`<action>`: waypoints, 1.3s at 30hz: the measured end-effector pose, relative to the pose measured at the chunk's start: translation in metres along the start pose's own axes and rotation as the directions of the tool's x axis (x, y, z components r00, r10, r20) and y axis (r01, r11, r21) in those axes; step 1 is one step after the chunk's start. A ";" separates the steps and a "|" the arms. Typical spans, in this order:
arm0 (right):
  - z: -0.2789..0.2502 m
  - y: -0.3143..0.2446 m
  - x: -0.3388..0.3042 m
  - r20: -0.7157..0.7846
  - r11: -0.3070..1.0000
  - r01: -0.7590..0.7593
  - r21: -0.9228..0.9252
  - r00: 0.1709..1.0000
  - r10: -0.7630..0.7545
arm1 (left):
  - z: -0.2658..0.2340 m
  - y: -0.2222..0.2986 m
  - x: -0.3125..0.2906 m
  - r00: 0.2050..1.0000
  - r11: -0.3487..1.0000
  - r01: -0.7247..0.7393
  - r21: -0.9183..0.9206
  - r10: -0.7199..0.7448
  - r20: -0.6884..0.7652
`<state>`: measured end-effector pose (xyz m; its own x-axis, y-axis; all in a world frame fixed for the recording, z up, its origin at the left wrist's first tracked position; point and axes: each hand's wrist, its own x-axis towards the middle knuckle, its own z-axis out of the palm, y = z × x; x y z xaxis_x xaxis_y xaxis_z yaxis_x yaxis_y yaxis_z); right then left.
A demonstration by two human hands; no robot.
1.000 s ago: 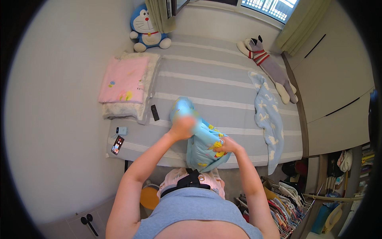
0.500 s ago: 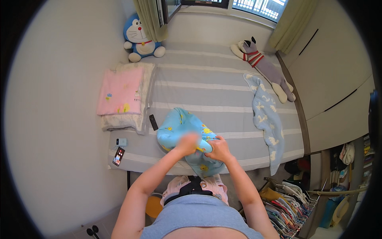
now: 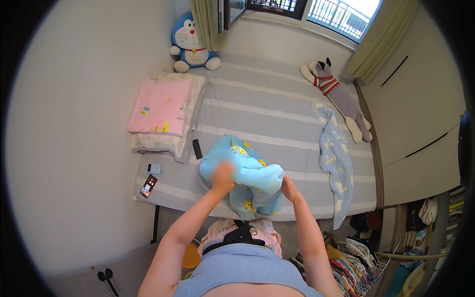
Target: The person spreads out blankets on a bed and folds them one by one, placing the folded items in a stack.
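Light-blue blanket, printed with small yellow figures, is held bunched over the near edge of the bed, part of it resting on the striped grey sheet and part hanging down toward the person's knees. The left hand is closed on a fold at the blanket's left side, though motion blur hides exactly how the fingers lie. The right hand is closed on the right edge, just under a rolled-over layer.

For the fold to come out neat, the two gripped edges should be kept level with each other and the cloth drawn taut between them, so that the loose lower part is lifted clear of the bed edge rather than dragged over it. The bundle is best laid on the bare stripe of sheet straight ahead, apart from the black remote just to its left and the second pale-blue blanket spread to the right. The pink folded cloth on the pillow and the phone lie well aside and need no shifting.
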<state>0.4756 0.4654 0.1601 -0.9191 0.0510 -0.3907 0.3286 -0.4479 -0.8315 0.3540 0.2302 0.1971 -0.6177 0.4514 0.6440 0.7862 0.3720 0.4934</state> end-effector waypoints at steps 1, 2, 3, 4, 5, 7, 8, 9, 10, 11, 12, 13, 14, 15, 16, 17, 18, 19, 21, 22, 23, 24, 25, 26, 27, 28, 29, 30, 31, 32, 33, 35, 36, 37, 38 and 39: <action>0.009 -0.006 -0.004 0.001 1.000 0.000 -0.005 1.000 0.000 | 0.001 0.000 0.001 0.999 0.999 0.034 0.020 -0.033 -0.026; 0.016 -0.010 -0.007 0.032 0.966 -0.045 0.255 0.999 0.038 | 0.002 -0.002 -0.005 0.999 0.999 0.036 0.019 -0.035 -0.031; 0.022 -0.017 -0.011 0.071 0.867 -0.095 0.490 0.995 0.069 | 0.006 -0.005 -0.014 0.993 0.997 0.061 0.056 -0.066 0.097; 0.030 -0.024 -0.012 0.071 0.871 -0.097 0.481 0.995 0.072 | 0.008 -0.002 -0.019 0.969 0.992 0.080 0.096 -0.100 0.224; 0.041 -0.031 -0.010 -0.063 0.948 -0.040 0.316 0.996 0.063 | 0.012 0.002 -0.025 0.971 0.992 0.086 0.093 -0.105 0.216; 0.042 -0.033 -0.011 -0.201 0.991 0.003 0.136 0.979 0.025 | 0.013 0.020 -0.026 0.862 1.000 -0.028 0.007 0.020 0.506; 0.037 -0.031 -0.010 -0.213 0.989 0.044 0.141 0.977 -0.013 | 0.014 0.027 -0.025 0.762 0.997 0.039 -0.070 0.016 0.648; 0.038 -0.028 -0.010 -0.224 0.985 0.079 0.151 0.974 -0.044 | 0.012 0.030 -0.025 0.758 0.997 0.042 -0.069 0.013 0.652; 0.040 -0.027 -0.011 -0.225 0.985 0.074 0.156 0.974 -0.038 | 0.010 0.030 -0.023 0.822 0.958 0.118 -0.263 0.055 0.567; 0.041 -0.026 -0.011 -0.206 0.988 0.102 0.118 0.976 -0.076 | 0.007 0.030 -0.020 0.880 0.876 0.170 -0.452 0.072 0.470; 0.040 -0.023 -0.015 -0.196 0.988 0.129 0.081 0.974 -0.111 | 0.003 0.033 -0.011 0.876 0.863 0.242 -0.444 0.002 0.482; 0.038 -0.015 -0.017 -0.206 0.988 0.129 0.085 0.972 -0.110 | 0.003 0.032 -0.004 0.872 0.860 0.244 -0.448 0.007 0.489; 0.035 -0.005 -0.017 -0.155 0.992 0.125 0.005 0.980 -0.122 | 0.005 0.032 0.001 0.869 0.905 0.142 -0.401 0.080 0.488; 0.040 -0.003 -0.017 -0.090 0.990 0.122 -0.074 0.988 -0.128 | 0.004 0.030 0.003 0.861 0.939 0.038 -0.341 0.143 0.489; 0.045 -0.003 -0.020 -0.065 0.989 0.102 -0.104 0.992 -0.110 | 0.005 0.027 0.001 0.859 0.940 0.039 -0.339 0.141 0.492; 0.046 -0.002 -0.019 -0.064 0.990 0.101 -0.101 0.992 -0.108 | 0.009 0.022 -0.002 0.816 0.950 0.103 -0.294 0.088 0.571; 0.046 0.002 -0.023 0.001 0.997 0.070 0.024 0.998 -0.070 | 0.013 0.019 -0.010 0.761 0.953 0.174 -0.249 0.030 0.648; 0.047 0.005 -0.026 0.070 0.989 0.030 0.147 0.997 -0.041 | 0.017 0.015 -0.017 0.756 0.949 0.187 -0.252 0.024 0.654; 0.052 -0.002 -0.030 0.061 0.943 -0.062 0.328 0.997 0.045 | 0.019 0.011 -0.025 0.864 0.959 0.163 -0.233 -0.024 0.503; 0.055 -0.005 -0.031 0.069 0.858 -0.134 0.497 0.991 0.115 | 0.018 0.013 -0.028 0.857 0.956 0.177 -0.234 -0.033 0.515; 0.050 0.003 -0.030 0.066 0.851 -0.145 0.504 0.989 0.130 | 0.015 0.014 -0.032 0.880 0.973 0.120 -0.197 -0.012 0.474; 0.043 0.008 -0.028 0.030 0.956 -0.166 0.241 0.986 0.164 | 0.013 0.016 -0.029 0.902 0.986 0.049 -0.159 0.024 0.430; 0.037 0.012 -0.025 -0.013 0.981 -0.189 -0.040 0.982 0.188 | 0.013 0.017 -0.032 0.898 0.985 0.051 -0.163 0.026 0.439; 0.030 0.016 -0.022 -0.018 0.981 -0.192 -0.031 0.981 0.191 | 0.013 0.019 -0.036 0.934 0.988 -0.014 -0.152 0.068 0.352; 0.025 0.019 -0.018 -0.093 0.986 -0.138 -0.092 0.987 0.130 | 0.012 0.019 -0.041 0.959 0.988 -0.078 -0.133 0.111 0.261; 0.019 0.022 -0.015 -0.163 0.983 -0.089 -0.157 0.985 0.063 | 0.010 0.019 -0.044 0.957 0.988 -0.076 -0.135 0.111 0.269; 0.010 0.027 -0.014 -0.167 0.984 -0.093 -0.151 0.984 0.067 | 0.008 0.017 -0.048 0.960 0.981 -0.117 -0.155 0.152 0.234; 0.007 0.025 -0.012 -0.255 0.945 -0.126 -0.301 0.966 0.048 | 0.005 0.016 -0.051 0.963 0.973 -0.157 -0.169 0.189 0.194; 0.006 0.025 -0.011 -0.337 0.882 -0.171 -0.440 0.941 0.014 | 0.004 0.016 -0.055 0.962 0.974 -0.154 -0.168 0.186 0.199; 0.002 0.024 -0.010 -0.374 0.860 -0.299 -0.414 0.917 0.139 | 0.003 0.017 -0.059 0.950 0.972 -0.180 -0.151 0.212 0.229; 0.015 0.016 -0.008 -0.365 0.861 -0.297 -0.414 0.920 0.142 | 0.001 0.016 -0.060 0.937 0.970 -0.208 -0.126 0.235 0.258; 0.042 0.015 -0.003 -0.320 0.836 -0.435 -0.336 0.887 0.332 | -0.002 0.022 -0.060 0.937 0.970 -0.212 -0.117 0.236 0.259; 0.049 0.014 -0.004 -0.142 0.677 -0.286 -0.678 0.955 0.261 | -0.002 0.025 -0.058 0.936 0.966 -0.227 -0.120 0.251 0.247; 0.041 0.025 -0.003 -0.149 0.678 -0.290 -0.675 0.954 0.259 | 0.001 0.026 -0.059 0.935 0.965 -0.230 -0.127 0.255 0.248; 0.030 0.042 0.001 -0.139 0.705 -0.212 -0.677 0.977 0.160 | 0.004 0.026 -0.061 0.926 0.966 -0.218 -0.139 0.249 0.283; 0.029 0.049 0.004 -0.114 0.724 -0.126 -0.679 0.991 0.066 | 0.004 0.024 -0.067 0.918 0.970 -0.200 -0.135 0.234 0.321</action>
<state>0.4820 0.4174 0.1293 -0.8647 0.1231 -0.4870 0.5012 0.2751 -0.8204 0.4140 0.2120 0.1630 -0.3887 0.7614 0.5189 0.8886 0.1610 0.4294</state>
